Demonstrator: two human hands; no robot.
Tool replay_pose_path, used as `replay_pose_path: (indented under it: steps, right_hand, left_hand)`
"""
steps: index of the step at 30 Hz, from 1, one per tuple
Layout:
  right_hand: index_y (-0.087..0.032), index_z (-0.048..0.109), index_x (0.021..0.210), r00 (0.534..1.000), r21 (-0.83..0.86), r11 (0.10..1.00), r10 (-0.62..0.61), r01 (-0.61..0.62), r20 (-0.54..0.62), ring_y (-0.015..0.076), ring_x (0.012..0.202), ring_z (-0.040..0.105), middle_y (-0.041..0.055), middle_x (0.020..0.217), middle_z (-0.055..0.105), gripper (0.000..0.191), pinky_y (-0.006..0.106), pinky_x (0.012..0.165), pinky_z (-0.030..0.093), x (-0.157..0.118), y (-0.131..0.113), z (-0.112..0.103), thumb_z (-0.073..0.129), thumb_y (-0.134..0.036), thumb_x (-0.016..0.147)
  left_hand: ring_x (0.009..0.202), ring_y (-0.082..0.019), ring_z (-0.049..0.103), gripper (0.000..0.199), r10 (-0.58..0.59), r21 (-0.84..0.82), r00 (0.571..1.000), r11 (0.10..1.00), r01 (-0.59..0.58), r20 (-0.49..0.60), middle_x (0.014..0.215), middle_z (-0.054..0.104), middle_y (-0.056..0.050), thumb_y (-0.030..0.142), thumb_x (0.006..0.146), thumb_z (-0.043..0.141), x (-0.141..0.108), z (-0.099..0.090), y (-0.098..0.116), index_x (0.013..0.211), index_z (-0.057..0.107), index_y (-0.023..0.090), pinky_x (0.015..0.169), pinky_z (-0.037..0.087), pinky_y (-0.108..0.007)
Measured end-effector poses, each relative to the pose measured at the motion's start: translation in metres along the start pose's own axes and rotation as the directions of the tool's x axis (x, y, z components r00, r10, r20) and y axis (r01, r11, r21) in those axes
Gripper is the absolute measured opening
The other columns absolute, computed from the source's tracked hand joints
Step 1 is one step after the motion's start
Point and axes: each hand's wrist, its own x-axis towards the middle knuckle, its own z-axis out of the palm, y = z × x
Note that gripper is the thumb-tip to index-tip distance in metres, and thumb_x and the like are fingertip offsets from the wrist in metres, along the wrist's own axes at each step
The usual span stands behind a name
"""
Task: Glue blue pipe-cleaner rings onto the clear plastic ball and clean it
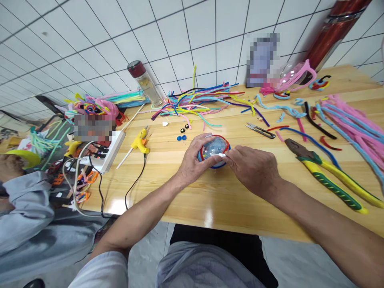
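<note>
A clear round ball (215, 146) with red and blue fuzzy stems around its rim rests on the wooden table in front of me. My left hand (196, 157) wraps its side, the thumb lying across the front. In the pinched fingers of my right hand (253, 168) is a small white piece (222, 155), held against the ball; its exact kind is hard to make out. Beyond the ball lie two small blue discs (181, 138) and two black rings (185, 129). A yellow glue gun (139, 142) with a white glue stick lies to the left.
Large pliers (315, 164) and small snips (260, 131) lie on the right, near pink and blue pipe cleaners (354, 124). More pipe cleaners (198, 100) are heaped by a glass bottle (145, 84). Cables trail from a power strip (112, 150). A co-worker's sleeve (27, 196) is at far left.
</note>
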Motion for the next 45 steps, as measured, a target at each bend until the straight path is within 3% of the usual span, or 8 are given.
replay_pose_path:
  steps: [5,13,21,34,45]
  right_hand:
    - [-0.019,0.063,0.076,0.999,-0.012,1.000,0.003,-0.004,-0.040,0.0121,0.058,0.052,0.0003,0.064,0.062,0.039,0.028,0.057,0.024,0.001,-0.004,-0.001,0.044,-0.031,0.108]
    - [-0.019,0.063,0.079,0.993,-0.039,0.999,-0.004,-0.001,-0.120,0.0123,0.058,0.054,-0.0013,0.064,0.061,0.031,0.028,0.057,0.027,0.001,-0.008,-0.002,0.052,-0.029,0.106]
    - [-0.018,0.063,0.079,0.994,-0.011,0.999,0.035,-0.036,-0.104,0.0124,0.058,0.054,-0.0007,0.064,0.061,0.034,0.028,0.057,0.027,-0.001,-0.012,0.000,0.050,-0.032,0.107]
    - [-0.018,0.063,0.080,0.994,0.056,0.992,0.110,-0.110,0.000,0.0124,0.060,0.056,0.0005,0.067,0.064,0.040,0.029,0.057,0.024,-0.002,-0.014,-0.001,0.043,-0.037,0.110]
    - [-0.018,0.064,0.078,0.999,0.067,0.998,-0.016,0.013,0.040,0.0124,0.058,0.056,0.0011,0.065,0.065,0.043,0.029,0.057,0.023,0.002,0.007,-0.005,0.043,-0.038,0.109]
  left_hand:
    - [0.141,-0.028,0.055,0.051,0.007,-0.015,1.000,1.000,-0.007,-0.016,0.144,0.062,-0.013,0.047,0.091,0.075,-0.002,0.002,-0.001,0.136,0.061,0.026,0.121,0.042,-0.051]
    - [0.141,-0.029,0.054,0.053,-0.019,-0.001,0.999,1.000,0.019,-0.033,0.143,0.062,-0.013,0.054,0.091,0.072,-0.004,0.004,0.001,0.135,0.061,0.026,0.121,0.041,-0.052]
    - [0.142,-0.027,0.053,0.050,0.006,-0.017,0.997,1.000,-0.007,-0.077,0.142,0.062,-0.013,0.047,0.092,0.073,-0.007,0.008,-0.001,0.135,0.059,0.026,0.120,0.043,-0.050]
    - [0.138,-0.027,0.057,0.052,0.003,0.040,0.993,0.999,0.002,-0.118,0.142,0.063,-0.012,0.052,0.092,0.072,-0.009,0.011,-0.001,0.135,0.059,0.026,0.117,0.046,-0.049]
    - [0.139,-0.028,0.056,0.058,0.016,0.044,0.999,0.999,-0.014,-0.039,0.143,0.062,-0.013,0.053,0.089,0.075,-0.005,0.004,-0.004,0.137,0.059,0.025,0.118,0.046,-0.048]
